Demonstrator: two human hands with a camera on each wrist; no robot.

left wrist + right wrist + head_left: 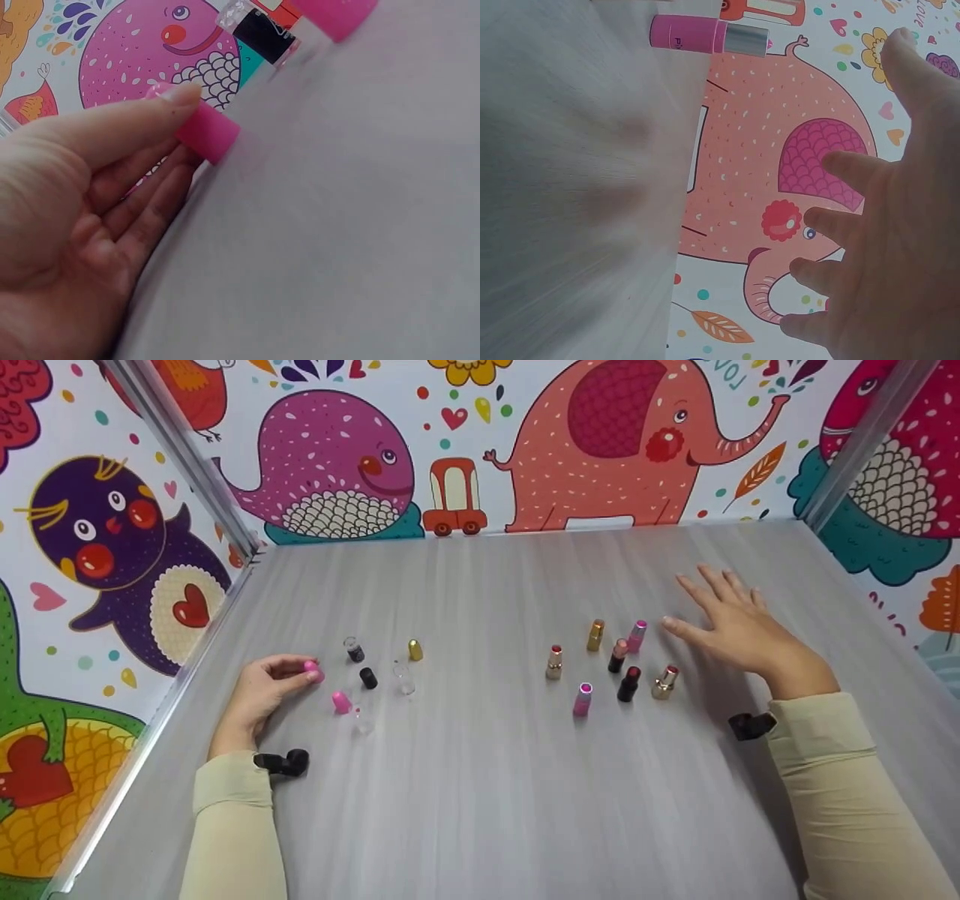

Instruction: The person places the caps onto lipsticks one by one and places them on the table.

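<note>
At the left of the table, the left hand pinches a pink cap between thumb and fingers; in the left wrist view the same cap stands on the table surface or just over it, which I cannot tell. A second pink cap, a black cap and a gold cap stand to its right. The right hand hangs with spread fingers, holding nothing, right of a group of uncapped lipsticks. Nearest to it is a pink lipstick, also in the right wrist view.
Clear caps and a clear cap with a dark band stand among the left group. Several lipsticks, gold and black among them, stand centre right. Printed panels with cartoon animals border the table behind and at both sides.
</note>
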